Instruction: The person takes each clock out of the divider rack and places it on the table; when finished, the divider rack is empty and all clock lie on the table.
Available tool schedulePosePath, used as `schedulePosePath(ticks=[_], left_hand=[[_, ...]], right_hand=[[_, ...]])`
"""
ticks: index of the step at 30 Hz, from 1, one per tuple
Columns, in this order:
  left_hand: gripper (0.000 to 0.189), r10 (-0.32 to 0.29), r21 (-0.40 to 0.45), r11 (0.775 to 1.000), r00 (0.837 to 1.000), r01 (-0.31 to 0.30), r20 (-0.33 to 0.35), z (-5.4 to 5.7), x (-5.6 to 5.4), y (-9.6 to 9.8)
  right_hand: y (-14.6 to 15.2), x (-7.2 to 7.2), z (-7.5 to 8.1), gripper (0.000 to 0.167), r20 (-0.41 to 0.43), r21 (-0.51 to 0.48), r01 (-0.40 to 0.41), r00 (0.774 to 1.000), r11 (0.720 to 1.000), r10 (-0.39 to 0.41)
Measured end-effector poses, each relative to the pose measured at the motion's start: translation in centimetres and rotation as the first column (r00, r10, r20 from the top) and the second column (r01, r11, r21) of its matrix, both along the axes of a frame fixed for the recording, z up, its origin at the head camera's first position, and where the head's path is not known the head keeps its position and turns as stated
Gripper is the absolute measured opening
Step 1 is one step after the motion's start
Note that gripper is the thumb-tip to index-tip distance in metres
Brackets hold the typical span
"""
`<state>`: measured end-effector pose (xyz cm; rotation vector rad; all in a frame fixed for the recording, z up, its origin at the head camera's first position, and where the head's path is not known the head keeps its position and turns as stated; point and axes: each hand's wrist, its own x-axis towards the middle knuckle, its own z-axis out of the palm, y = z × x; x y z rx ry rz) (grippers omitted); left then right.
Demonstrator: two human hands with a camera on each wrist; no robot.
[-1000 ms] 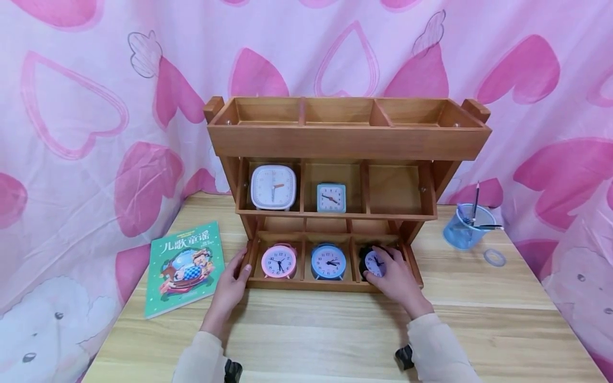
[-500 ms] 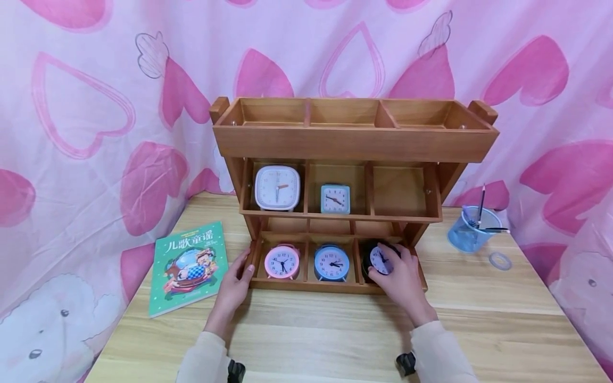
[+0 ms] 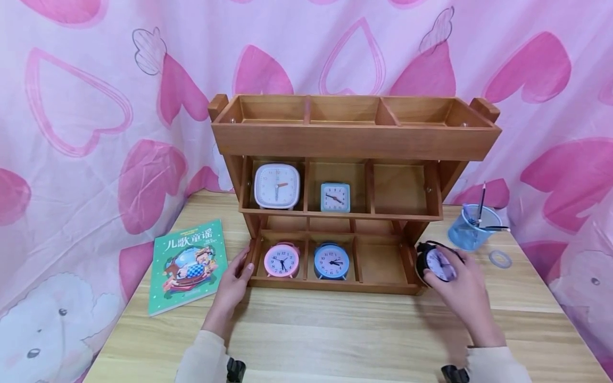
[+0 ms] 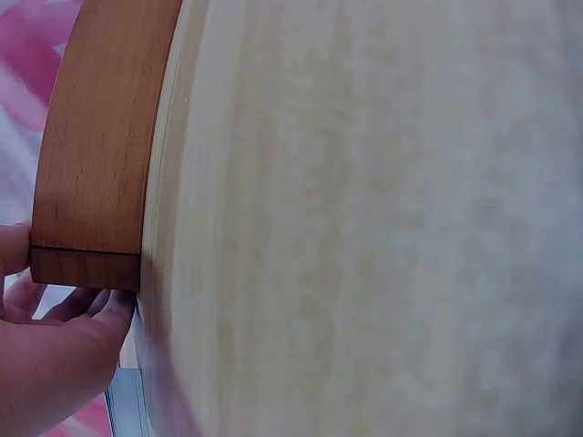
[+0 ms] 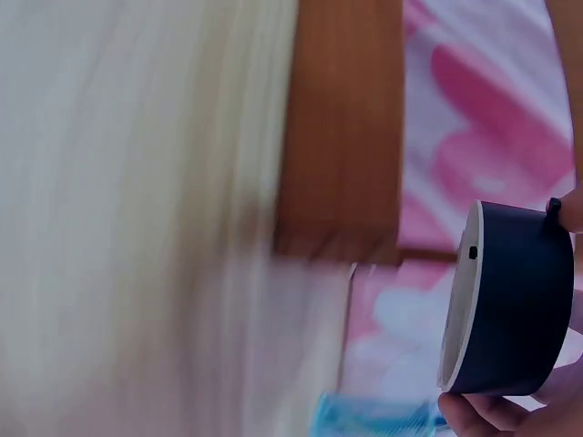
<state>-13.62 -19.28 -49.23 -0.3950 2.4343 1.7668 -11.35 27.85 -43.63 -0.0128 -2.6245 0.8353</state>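
Observation:
My right hand (image 3: 461, 290) holds a black round alarm clock (image 3: 439, 264) with a pale dial just outside the right end of the wooden shelf (image 3: 354, 142). The right wrist view has its dark casing (image 5: 519, 300) side-on, fingers at its lower edge. Around the lower left corner of the shelf, my left hand (image 3: 234, 284) grips the end with curled fingers, as the left wrist view shows at the wooden end (image 4: 86, 269). Pink (image 3: 281, 260) and blue (image 3: 332, 261) alarm clocks stand in the bottom tier; its right compartment (image 3: 383, 260) is bare.
The middle tier holds a white clock (image 3: 276, 186) and a small teal square clock (image 3: 335, 197). A green children's book (image 3: 189, 266) lies at left. A blue mesh pen holder (image 3: 469, 234) and a ring-shaped tape roll (image 3: 500, 259) are at right.
My right hand has lifted the black alarm clock out of the bottom right compartment and carried it rightward past the shelf's end. The left hand stays at the left corner.

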Motion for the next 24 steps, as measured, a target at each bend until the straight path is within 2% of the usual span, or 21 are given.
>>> schedulePosePath(ticks=[2, 4, 12, 24], left_hand=[[0.052, 0.005, 0.007, 1.0, 1.0, -0.005, 0.008, 0.0, 0.0, 0.0], [0.052, 0.006, 0.013, 1.0, 1.0, -0.006, 0.006, 0.0, 0.0, 0.0], [0.053, 0.017, 0.017, 1.0, 0.999, -0.018, 0.033, 0.0, -0.1, 0.3], [0.053, 0.019, 0.03, 0.999, 0.999, -0.02, 0.042, 0.3, -0.1, 0.2]], right_hand=[[1.5, -0.2, -0.7, 0.056, -0.033, 0.004, 0.012, 0.999, 1.0, -0.012], [2.9, -0.4, -1.5, 0.056, -0.021, 0.01, 0.016, 1.0, 1.0, -0.016], [5.8, -1.7, -4.2, 0.059, 0.149, 0.054, -0.019, 0.989, 0.998, 0.011], [6.6, -2.3, -5.3, 0.062, 0.219, 0.045, -0.075, 0.974, 0.996, 0.063]])
